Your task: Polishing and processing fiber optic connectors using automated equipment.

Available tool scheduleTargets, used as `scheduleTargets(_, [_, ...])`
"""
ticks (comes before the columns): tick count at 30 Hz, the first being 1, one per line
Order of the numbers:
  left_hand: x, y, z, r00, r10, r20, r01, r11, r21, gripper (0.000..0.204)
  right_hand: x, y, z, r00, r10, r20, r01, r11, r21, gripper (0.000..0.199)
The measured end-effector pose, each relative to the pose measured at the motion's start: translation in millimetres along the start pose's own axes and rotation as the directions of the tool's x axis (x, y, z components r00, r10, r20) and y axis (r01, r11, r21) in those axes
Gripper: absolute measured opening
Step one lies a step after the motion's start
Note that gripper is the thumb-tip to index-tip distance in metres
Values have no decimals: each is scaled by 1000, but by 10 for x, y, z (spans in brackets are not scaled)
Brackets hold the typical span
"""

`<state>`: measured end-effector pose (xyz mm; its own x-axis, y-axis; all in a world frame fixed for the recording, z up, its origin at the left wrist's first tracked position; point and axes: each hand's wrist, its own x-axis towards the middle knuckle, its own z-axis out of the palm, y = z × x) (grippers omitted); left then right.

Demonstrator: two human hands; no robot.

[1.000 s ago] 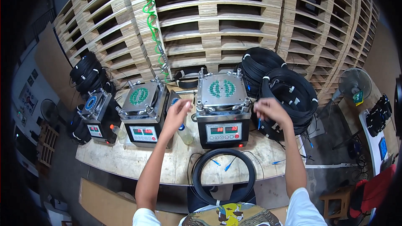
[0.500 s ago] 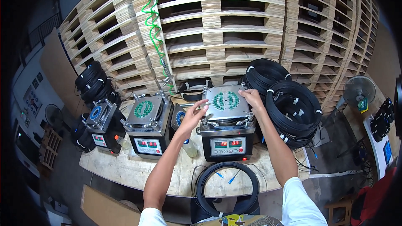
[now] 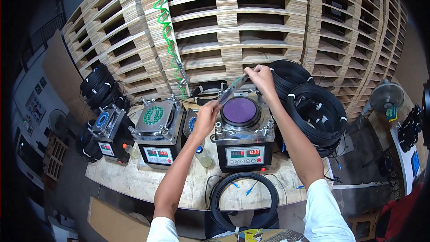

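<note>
Both hands hold the polishing fixture plate tilted on edge just above the purple pad of the middle polishing machine, left hand gripping its lower end, right hand pinching its upper; lifting it clear seems underway, which calls for a steady two-handed carry.

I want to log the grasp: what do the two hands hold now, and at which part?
Both hands lift a flat plate, tilted, above the machine's purple disc: left hand at its lower edge, right hand at its upper edge.

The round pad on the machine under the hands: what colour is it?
Purple, seen clearly in the head view: round pad.
</note>
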<state>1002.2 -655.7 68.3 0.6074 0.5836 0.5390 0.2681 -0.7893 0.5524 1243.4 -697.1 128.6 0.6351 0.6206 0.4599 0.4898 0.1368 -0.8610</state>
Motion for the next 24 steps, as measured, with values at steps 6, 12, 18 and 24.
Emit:
scheduleTargets(6, [-53, -387, 252, 989, -83, -124, 73, 994, -84, 19, 147, 6, 349, 997, -65, 51, 68, 995, -72, 45])
scheduleTargets(12, [-6, -960, 441, 973, -179, -148, 148, 969, -200, 45, 280, -36, 594, 990, -38, 136, 61, 983, -173, 42])
scheduleTargets(18, [130, -801, 425, 924, -367, 104, 379, 853, -360, 46, 489, 294, 624, 952, -182, 248, 179, 983, 34, 27])
scheduleTargets(24, [166, -785, 189, 903, -383, 196, 426, 859, -285, 50, 539, 269, 718, 935, -196, 295, 188, 981, 55, 23])
